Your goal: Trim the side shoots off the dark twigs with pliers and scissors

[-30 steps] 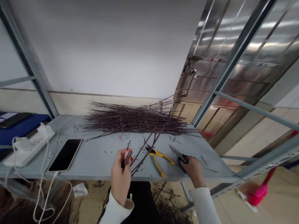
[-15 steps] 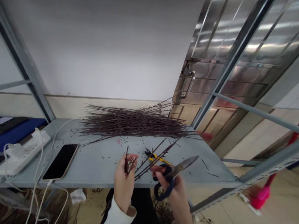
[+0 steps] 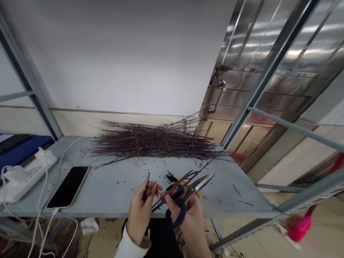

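My left hand (image 3: 139, 211) is closed round a few thin dark twigs (image 3: 181, 180) that slant up to the right over the grey shelf (image 3: 113, 189). My right hand (image 3: 190, 220) grips a pair of scissors (image 3: 191, 190) with dark blue handles. Their blades are apart and lie around the twigs, close to my left hand. Both hands hover at the shelf's front edge.
A large pile of dark twigs (image 3: 154, 141) lies along the back of the shelf. Yellow-handled pliers (image 3: 174, 180) lie behind the scissors. A phone (image 3: 67, 186), a white power strip (image 3: 22, 175) and cables sit at the left. Small twig bits dot the shelf.
My right hand picked the scissors up from the shelf, brought them left to the twigs and opened the blades around them. My left hand stayed in place with the twigs.
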Demonstrator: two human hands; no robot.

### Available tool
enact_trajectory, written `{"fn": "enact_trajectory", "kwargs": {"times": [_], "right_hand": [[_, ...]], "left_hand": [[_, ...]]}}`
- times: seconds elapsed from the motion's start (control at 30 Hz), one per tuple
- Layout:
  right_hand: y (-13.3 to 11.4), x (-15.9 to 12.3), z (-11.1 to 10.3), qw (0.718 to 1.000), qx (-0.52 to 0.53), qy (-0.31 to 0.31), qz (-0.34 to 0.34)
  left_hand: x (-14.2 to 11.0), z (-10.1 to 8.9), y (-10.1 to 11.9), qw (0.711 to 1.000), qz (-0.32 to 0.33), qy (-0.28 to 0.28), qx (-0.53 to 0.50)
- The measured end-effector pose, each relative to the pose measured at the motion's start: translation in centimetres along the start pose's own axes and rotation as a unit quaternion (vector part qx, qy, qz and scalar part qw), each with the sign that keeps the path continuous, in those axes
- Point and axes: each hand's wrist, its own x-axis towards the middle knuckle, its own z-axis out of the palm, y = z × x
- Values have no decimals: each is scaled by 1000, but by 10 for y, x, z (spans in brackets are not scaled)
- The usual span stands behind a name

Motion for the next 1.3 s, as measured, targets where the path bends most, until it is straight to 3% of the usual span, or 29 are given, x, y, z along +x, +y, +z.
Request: {"fn": "enact_trajectory", "kwargs": {"times": [0.27, 0.63, 0.8, 1.03, 1.3], "right_hand": [[4, 2, -4, 999, 29, 15, 42], [2, 5, 2, 994, 82, 19, 75], [0, 5, 3, 995, 66, 42, 64], [-5, 2, 5, 992, 86, 24, 88], [2, -1, 3, 992, 98, 10, 73]], "left_hand": [[6, -18, -3, 996, -38, -81, -4], [1, -31, -4, 986, -20, -155, -62], [-3, -30, -11, 992, 14, -123, 17], [-4, -31, -14, 999, -7, -45, 5], [-1, -33, -10, 999, 0, -28, -24]]}}
